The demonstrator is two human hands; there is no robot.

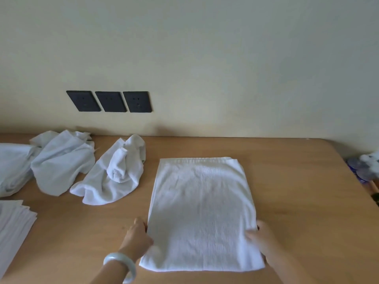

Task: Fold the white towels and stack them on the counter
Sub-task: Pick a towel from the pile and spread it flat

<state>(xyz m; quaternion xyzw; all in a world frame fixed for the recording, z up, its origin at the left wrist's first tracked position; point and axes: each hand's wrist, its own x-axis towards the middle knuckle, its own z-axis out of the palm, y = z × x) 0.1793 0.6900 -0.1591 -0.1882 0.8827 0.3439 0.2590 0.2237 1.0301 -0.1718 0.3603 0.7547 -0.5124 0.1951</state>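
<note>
White towel (202, 214) — where is it lying?

It is lying flat on the wooden counter (287, 181), straight in front of me, folded into a tall rectangle, its ribbed band running along the far edge.

And what are your hands doing?

Both are sitting at its near end, one at each side. My right hand (261, 237) is pinching the right edge: the thumb is lying on top of the cloth and the fingers are going under it. My left hand (138, 235) is resting against the left edge. Its fingertips are hiding at the fold, so I cannot tell whether they are gripping or only touching. A pale bangle (121, 265) is sitting on that wrist.

What else is lying about?

To my left, a crumpled heap (114, 175) of white towel is lying near the flat one, not touching it. A second heap (61, 160) is slumping further left, against a bundle (12, 167) of white cloth that the frame is cutting off. Nearer me on that side, a stack (14, 220) of flat white layers is sitting at the counter's edge. Three black sockets (109, 101) are showing on the wall (225, 58) above the heaps. Something purplish (365, 167) is lying at the far right — too blurred for me to name.
</note>
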